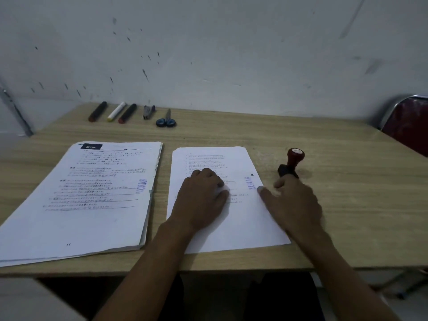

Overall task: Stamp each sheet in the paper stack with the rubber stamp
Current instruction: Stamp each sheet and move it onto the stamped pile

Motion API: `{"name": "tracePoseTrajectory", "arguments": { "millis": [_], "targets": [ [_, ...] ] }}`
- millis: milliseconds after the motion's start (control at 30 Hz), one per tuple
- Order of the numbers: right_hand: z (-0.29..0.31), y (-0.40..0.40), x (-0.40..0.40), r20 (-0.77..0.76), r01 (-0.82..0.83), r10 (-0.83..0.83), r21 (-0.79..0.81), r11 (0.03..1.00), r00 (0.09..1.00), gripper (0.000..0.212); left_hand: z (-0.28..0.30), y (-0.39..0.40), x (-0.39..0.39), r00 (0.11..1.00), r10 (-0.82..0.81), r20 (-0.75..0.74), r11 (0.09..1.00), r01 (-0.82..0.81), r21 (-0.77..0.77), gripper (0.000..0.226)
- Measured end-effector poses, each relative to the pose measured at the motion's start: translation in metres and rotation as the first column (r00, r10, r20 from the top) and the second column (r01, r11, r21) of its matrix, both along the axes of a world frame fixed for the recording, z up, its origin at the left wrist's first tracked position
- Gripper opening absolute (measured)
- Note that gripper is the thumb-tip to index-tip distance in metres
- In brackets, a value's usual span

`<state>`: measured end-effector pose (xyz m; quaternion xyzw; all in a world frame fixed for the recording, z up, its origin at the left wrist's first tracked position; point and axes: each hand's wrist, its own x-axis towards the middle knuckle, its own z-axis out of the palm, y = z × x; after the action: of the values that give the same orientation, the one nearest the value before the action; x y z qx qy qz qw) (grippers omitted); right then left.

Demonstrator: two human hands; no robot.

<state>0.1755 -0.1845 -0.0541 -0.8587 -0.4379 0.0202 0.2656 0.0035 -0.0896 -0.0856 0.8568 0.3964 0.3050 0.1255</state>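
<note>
a wooden worktop (335, 205) is seen against a pale, marked wall. on its left a thick paper stack (81, 205) is laid, its top sheet printed with lines too blurred to be read and stamped in purple near the right edge with a word that appears to be "lunas". just beside it a single sheet (243, 218) is laid flat, marked with a similar purple stamp print (250, 183). the sheet is pressed by the left hand (201, 200), palm down, fingers loosely bent with nothing gripped. the right hand (294, 202) is rested at the sheet's right edge, its fingers (262, 190) spread, and touches the black base of the rubber stamp (291, 164), a red-handled one stood on the worktop. along the far edge three markers (113, 111), a stapler (148, 111) and blue-handled scissors (166, 120) are lined up.
</note>
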Motion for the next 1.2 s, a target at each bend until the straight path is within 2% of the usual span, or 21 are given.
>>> {"name": "tracePoseTrajectory", "arguments": {
  "millis": [67,133,367,533,667,733,800,867,900,933,1000,1067,1200],
  "targets": [
    [-0.009,-0.001,-0.010,0.093,-0.039,0.043,-0.047,0.998,0.995,0.045,0.001,-0.001,0.000,1.000,-0.002,0.000,1.000,0.002,0.001,0.029],
    [-0.012,0.000,-0.016,0.104,-0.055,0.057,-0.022,0.998,0.993,0.044,0.001,-0.002,0.000,1.000,0.003,-0.003,1.000,-0.003,0.009,0.025],
    [-0.003,0.003,-0.019,-0.171,-0.011,0.039,0.162,0.987,0.985,0.016,0.003,-0.003,-0.001,1.000,0.006,-0.012,0.999,-0.006,0.033,0.026],
    [0.001,0.003,-0.015,-0.231,0.019,0.043,0.258,0.966,0.972,0.014,0.002,-0.004,0.001,1.000,-0.007,0.017,1.000,0.006,0.024,0.029],
    [0.004,-0.001,-0.014,-0.340,0.029,0.113,0.386,0.922,0.934,0.014,0.007,-0.002,-0.001,0.991,-0.012,0.133,0.999,0.006,0.045,0.029],
    [0.009,-0.004,-0.015,-0.398,0.023,0.184,0.461,0.887,0.899,0.017,0.015,-0.002,-0.005,0.967,0.055,0.250,0.996,-0.071,0.054,0.035],
    [0.013,-0.006,-0.013,-0.462,0.048,0.233,0.520,0.853,0.856,0.017,0.025,-0.003,-0.010,0.914,0.201,0.352,0.978,-0.209,-0.017,0.050],
    [0.020,-0.007,-0.012,-0.545,0.097,0.273,0.555,0.826,0.793,0.014,0.035,-0.002,-0.019,0.852,0.388,0.352,0.920,-0.338,-0.196,0.069],
    [0.024,-0.008,-0.012,-0.593,0.122,0.298,0.564,0.817,0.748,0.013,0.042,-0.002,-0.025,0.824,0.451,0.342,0.880,-0.347,-0.325,0.075],
    [0.027,-0.008,-0.013,-0.636,0.143,0.322,0.568,0.811,0.701,0.013,0.049,-0.002,-0.031,0.796,0.483,0.366,0.837,-0.297,-0.459,0.073],
    [0.033,-0.009,-0.017,-0.690,0.164,0.351,0.563,0.810,0.633,0.011,0.060,-0.003,-0.043,0.725,0.476,0.497,0.779,-0.086,-0.621,0.045],
    [0.034,-0.007,-0.023,-0.708,0.159,0.356,0.550,0.820,0.610,0.010,0.068,-0.006,-0.053,0.705,0.457,0.543,0.769,-0.006,-0.640,0.020],
    [0.031,0.001,-0.039,-0.720,0.093,0.332,0.481,0.872,0.609,0.007,0.072,-0.004,-0.077,0.706,0.463,0.535,0.809,-0.089,-0.581,0.007]
  ]
}}
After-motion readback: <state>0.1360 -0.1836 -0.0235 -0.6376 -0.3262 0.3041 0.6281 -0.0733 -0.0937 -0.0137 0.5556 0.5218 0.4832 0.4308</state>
